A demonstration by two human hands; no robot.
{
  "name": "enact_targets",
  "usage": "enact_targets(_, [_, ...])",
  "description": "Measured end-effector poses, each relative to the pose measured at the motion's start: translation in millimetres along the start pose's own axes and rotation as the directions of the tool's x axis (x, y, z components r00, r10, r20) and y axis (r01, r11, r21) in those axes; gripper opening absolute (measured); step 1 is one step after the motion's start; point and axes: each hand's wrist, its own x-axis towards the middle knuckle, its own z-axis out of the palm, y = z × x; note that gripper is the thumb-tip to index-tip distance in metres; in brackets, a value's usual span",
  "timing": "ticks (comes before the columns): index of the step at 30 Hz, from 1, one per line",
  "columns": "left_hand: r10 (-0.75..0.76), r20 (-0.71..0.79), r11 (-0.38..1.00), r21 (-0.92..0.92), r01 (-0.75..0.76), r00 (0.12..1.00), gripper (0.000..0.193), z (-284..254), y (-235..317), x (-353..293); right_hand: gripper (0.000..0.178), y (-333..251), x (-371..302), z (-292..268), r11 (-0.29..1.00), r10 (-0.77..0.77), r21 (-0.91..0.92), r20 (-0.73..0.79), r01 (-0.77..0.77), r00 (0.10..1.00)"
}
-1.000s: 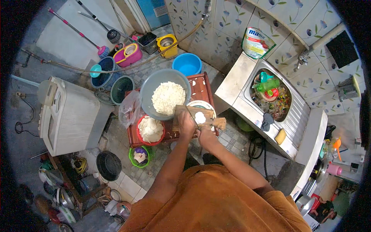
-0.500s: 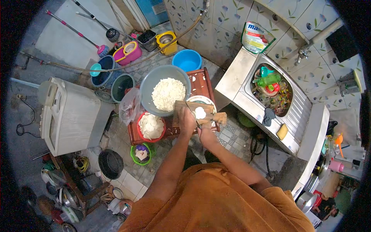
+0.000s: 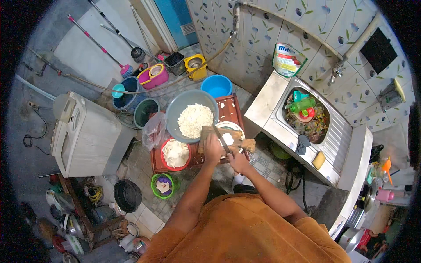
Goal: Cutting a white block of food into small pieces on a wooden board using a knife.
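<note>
My right hand [image 3: 239, 162] grips the handle of a knife [image 3: 223, 139], its dark blade slanting up and left over a wooden cutting board [image 3: 247, 145]. On the board, close to the blade's right side, lies a white piece of food [image 3: 227, 139]. My left hand [image 3: 213, 148] is curled down on the board left of the blade; what its fingers hold is hidden. Beyond it stands a large grey basin [image 3: 173, 108] heaped with small white cut pieces [image 3: 195, 120]. A red bowl [image 3: 164, 163] of larger white slices [image 3: 176, 153] sits to the left.
Everything rests on a low brown table [image 3: 231, 109], with a plate [image 3: 239, 127] partly under the board. A green basket [image 3: 154, 187] stands on the floor; a plastic bag [image 3: 154, 131] hangs by the basin. To the right is a sink [image 3: 280, 115] full of dishes; a washing machine [image 3: 94, 136] stands left.
The knife blade has swung into fuller view, its tip pointing up-left toward the basin. My right hand has lowered slightly. The whole view has shifted a little with my head.
</note>
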Motion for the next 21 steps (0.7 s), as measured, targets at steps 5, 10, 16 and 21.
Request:
enact_targets(5, [-0.009,-0.06,1.0,-0.012,0.008,0.998,0.007,4,-3,-8,0.039,-31,-19,-36,0.974,0.159,0.139,0.139,-0.179,0.977])
enact_targets(10, [0.004,-0.08,1.0,0.012,-0.003,0.997,0.006,7,-3,-9,0.032,-2,-15,-3,0.991,-0.1,-0.102,-0.116,0.088,0.988])
enact_targets(16, [0.06,-0.13,0.998,-0.004,-0.061,0.99,0.005,9,-4,-11,0.024,-35,-31,-6,0.979,-0.201,-0.061,-0.165,0.193,0.966])
enact_targets(21, [0.051,-0.041,0.999,0.007,-0.051,0.998,0.006,7,-2,-10,0.022,-38,-31,-4,0.997,-0.05,-0.069,-0.076,0.045,0.996])
